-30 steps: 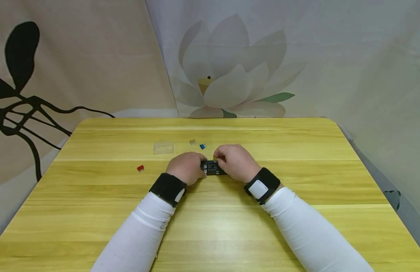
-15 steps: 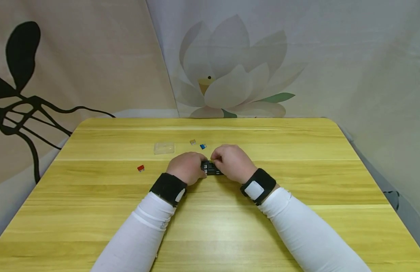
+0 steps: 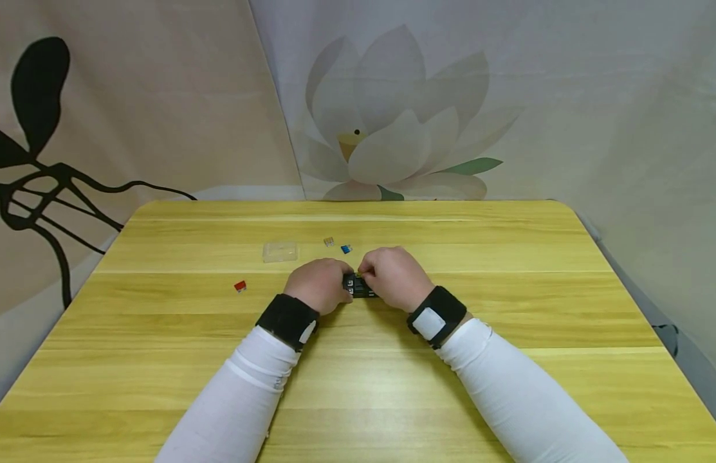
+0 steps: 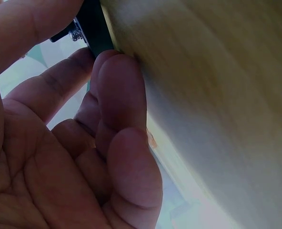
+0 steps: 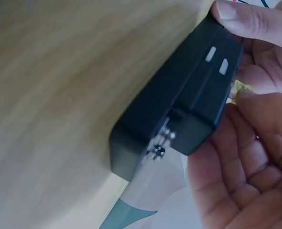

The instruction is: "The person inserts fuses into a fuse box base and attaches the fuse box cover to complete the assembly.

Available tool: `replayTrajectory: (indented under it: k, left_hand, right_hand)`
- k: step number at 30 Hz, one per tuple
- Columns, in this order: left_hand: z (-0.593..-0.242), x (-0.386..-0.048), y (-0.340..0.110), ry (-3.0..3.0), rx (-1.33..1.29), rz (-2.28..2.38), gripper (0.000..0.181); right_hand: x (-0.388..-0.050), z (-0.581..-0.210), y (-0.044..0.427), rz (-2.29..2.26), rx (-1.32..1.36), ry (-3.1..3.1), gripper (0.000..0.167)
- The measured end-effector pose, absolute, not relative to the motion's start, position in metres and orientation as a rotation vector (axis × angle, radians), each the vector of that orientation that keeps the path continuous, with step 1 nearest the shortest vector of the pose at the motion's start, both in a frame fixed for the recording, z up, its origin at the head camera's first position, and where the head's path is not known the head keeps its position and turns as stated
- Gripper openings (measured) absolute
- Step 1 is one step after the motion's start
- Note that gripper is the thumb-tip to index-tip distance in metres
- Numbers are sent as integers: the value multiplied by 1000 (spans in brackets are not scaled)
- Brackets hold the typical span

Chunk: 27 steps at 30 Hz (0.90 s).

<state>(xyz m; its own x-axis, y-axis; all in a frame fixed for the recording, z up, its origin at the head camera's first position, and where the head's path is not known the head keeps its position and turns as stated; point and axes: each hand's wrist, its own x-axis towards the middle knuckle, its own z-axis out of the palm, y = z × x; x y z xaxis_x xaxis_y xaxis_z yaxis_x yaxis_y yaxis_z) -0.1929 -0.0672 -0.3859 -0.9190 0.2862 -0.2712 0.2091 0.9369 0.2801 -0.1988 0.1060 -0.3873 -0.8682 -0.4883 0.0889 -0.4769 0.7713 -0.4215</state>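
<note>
We find a black oblong device [image 5: 179, 95] lying flat on the wooden table [image 3: 358, 379], its body stepped, with two small white marks along one side and bright metal fittings exposed at its end. The left hand [image 3: 317, 286] grips its left end. The right hand [image 3: 395, 278] pinches a small yellow piece [image 5: 242, 89] at the device; we cannot tell whether this piece is seated or merely touching.

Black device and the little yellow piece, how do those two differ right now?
The black device is dark, the yellow piece bright. The device is much larger than the visible part of the piece. The left hand grips the device, while the right hand pinches the piece. Both are in a hand's grasp.
</note>
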Motion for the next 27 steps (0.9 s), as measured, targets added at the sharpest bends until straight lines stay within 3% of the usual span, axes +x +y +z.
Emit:
replayTrajectory:
  k: [27]
  left_hand:
    - [-387,-193,-67,2791,358,352,47]
  right_hand:
    - [-198,-389,104,-631,-837,2958,8]
